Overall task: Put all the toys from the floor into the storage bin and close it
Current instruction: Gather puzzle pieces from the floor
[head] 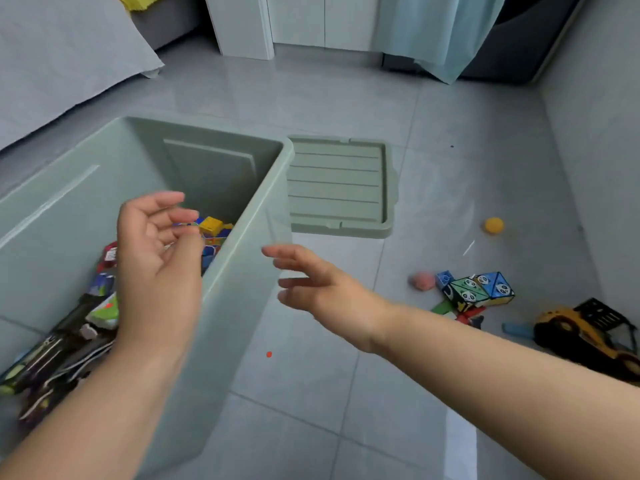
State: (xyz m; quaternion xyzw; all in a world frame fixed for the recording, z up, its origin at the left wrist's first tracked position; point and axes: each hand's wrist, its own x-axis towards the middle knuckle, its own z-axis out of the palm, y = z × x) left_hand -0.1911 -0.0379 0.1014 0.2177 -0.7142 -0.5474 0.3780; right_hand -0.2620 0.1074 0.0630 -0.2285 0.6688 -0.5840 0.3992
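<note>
Open green bin [239, 306] (lid [337, 185] alongside)

Bin [239, 306] under my left hand [156, 261]: pale green plastic, smooth, soft sheen on walls. Lid [339, 185]: same plastic, ribbed, matt. Floor [311, 98]: grey tile, glossy, I see light streaks mirrored in it. Truck [588, 336]: hard yellow and black plastic, shiny. Panda cubes [481, 289]: printed faces, glossy. Pink ball [423, 280]: matt, looks fuzzy. Yellow ball [494, 225]: matt. Block [212, 226] in bin: yellow plastic, smooth. Sheet [62, 64]: grey cloth, matt. Curtain [440, 32]: thin pale cloth.
</note>
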